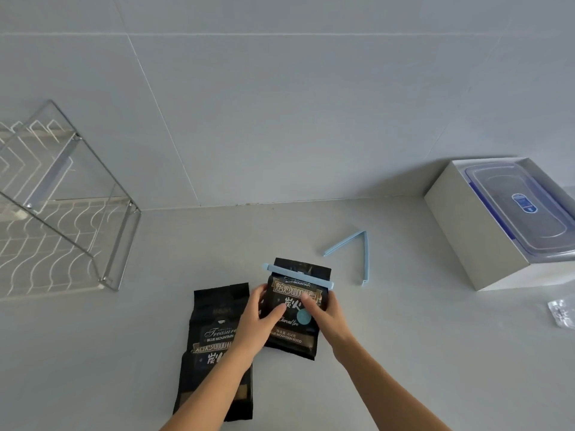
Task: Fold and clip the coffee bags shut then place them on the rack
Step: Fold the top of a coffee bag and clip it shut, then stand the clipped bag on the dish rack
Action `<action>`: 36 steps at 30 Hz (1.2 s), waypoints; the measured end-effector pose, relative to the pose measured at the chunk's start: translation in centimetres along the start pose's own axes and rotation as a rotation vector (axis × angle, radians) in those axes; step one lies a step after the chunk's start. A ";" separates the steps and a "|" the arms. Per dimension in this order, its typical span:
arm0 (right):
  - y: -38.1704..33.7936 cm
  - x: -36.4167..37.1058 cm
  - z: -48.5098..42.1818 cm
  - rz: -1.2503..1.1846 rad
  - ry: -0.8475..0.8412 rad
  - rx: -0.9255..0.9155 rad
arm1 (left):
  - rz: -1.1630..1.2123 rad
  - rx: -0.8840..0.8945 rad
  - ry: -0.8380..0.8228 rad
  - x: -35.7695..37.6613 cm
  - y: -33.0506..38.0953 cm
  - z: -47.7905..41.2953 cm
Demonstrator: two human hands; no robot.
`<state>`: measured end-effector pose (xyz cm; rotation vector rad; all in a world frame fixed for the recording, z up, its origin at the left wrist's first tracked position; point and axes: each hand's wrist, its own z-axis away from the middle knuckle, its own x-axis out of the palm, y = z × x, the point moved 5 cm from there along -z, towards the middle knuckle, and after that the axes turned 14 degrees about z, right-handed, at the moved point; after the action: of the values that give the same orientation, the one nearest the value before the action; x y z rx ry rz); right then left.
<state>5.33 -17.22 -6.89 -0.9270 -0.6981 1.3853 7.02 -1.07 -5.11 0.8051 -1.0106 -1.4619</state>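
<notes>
Head view, layout: clipped coffee bag (292, 335) was at centre of the counter (404, 337), with a closed blue clip (298, 276) across its top, just below the upper edge. The second bag (211, 334) lay flat just to its left, unclipped. The wire rack (121, 247) stood well apart at far left.
Risk, clip seat: the clip sat slightly askew and overhung both sides of the bag. If it was not fully latched, a squeeze or tilt could pop it off and let the fold open.
Risk, carry: the route to the rack passed over the second bag. A low carry could drag or knock it.
Risk, rack: its shelves were open wire, so a bag set down off-balance could tip over or slide.
Risk, spare clip: the open clip (343, 243) lay to the right, away from the bag it was meant for. It was likely to be forgotten or swept aside.
Left hand (258, 318): it gripped the bag's left edge, thumb across the front and fingers curled behind.
Right hand (323, 309): it gripped the right edge just below the clip, thumb on the front print.
Arms: both forearms reached forward from the bottom of the frame and converged on the bag. The left forearm crossed over the second bag.
Unclear: whether the bag's base touched the counter could not be told.
</notes>
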 end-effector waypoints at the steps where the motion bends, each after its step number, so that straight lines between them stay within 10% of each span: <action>1: 0.0 -0.1 0.0 0.000 -0.024 0.003 | 0.036 -0.012 0.002 0.0 0.0 0.0; 9: -2.3 -0.1 0.5 0.003 0.006 -0.007 | 0.208 -0.060 0.079 -0.4 1.2 1.0; 36: -12.1 15.5 11.4 0.214 -0.719 -0.277 | 0.597 0.353 0.809 -12.8 5.0 16.9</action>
<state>3.00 0.26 7.48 -0.7149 -1.3892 1.8657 -4.52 14.14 5.48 1.0988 -0.7706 -0.3711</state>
